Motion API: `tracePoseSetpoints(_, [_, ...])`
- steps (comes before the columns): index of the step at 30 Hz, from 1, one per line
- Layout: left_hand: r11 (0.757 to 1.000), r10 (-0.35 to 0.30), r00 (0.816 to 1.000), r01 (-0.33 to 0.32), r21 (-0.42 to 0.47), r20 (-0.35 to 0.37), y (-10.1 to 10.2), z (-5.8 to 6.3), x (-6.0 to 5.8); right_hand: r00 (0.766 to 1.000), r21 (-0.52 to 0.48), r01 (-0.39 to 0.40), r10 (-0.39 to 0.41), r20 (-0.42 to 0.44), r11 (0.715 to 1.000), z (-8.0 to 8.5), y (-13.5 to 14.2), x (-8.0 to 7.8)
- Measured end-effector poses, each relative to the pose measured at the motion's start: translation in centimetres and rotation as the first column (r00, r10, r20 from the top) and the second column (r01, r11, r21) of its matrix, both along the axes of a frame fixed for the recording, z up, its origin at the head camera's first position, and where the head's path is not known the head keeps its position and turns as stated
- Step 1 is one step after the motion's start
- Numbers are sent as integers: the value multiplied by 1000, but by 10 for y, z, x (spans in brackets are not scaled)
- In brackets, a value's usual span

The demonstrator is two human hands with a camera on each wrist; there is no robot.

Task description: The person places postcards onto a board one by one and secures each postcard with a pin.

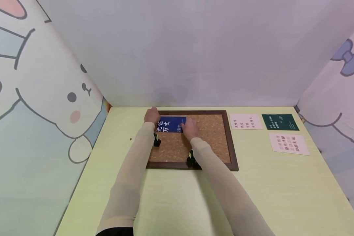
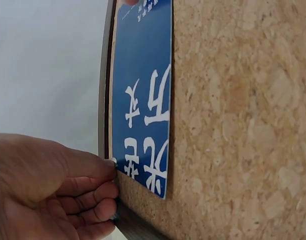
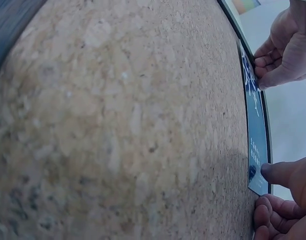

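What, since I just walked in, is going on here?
Someone is handling a blue card on a cork board, near its far-left corner. The left hand has its thumb at one corner of the card; the right hand rests its thumb on the other end. Two pink cards and a green card lie to the right.

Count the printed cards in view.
4: blue card on the corkboard; upper pink card, green card and lower pink card on the table to its right. Any stacked beneath wouldn't show.
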State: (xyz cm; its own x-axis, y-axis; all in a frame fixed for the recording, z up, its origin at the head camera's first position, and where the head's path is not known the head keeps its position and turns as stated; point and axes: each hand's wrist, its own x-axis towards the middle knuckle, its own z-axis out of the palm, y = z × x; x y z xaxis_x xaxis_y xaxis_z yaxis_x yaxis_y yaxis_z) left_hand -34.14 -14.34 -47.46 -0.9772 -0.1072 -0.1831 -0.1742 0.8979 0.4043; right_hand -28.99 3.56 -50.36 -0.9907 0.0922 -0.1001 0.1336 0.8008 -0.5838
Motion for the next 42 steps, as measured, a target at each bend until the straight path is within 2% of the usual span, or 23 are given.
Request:
tracePoseSetpoints(15, [1000, -8, 999, 7, -26, -53, 1, 0, 3, 1000, -17, -5, 6, 1, 1000, 0, 0, -1])
tracePoseSetpoints(23, [999, 43, 997, -43, 15, -57, 1, -1, 2, 1000, -37, -3, 4, 23, 999, 0, 0, -2])
tracePoseSetpoints(26, [998, 58, 995, -57, 23, -79, 2, -2, 1, 999, -41, -7, 8, 31, 999, 0, 1, -2])
tracePoseSetpoints(31, [996, 80, 995, -77, 53, -63, 2, -2, 2, 997, -23, -53, 54, 48, 998, 0, 8, -6])
tracePoseSetpoints(34, [995, 83, 994, -79, 52, -72, 2, -2, 4, 996, -45, -60, 63, 57, 997, 2, 16, -9])
tracePoseSetpoints(38, [995, 83, 993, -78, 56, -87, 3, -3, 5, 998, -105, -5, 12, 60, 994, 7, 28, -12])
tracePoseSetpoints(42, [995, 84, 992, -78, 60, -97, 3, -3, 5, 999, -79, 31, -29, 18, 996, 14, 44, -14])
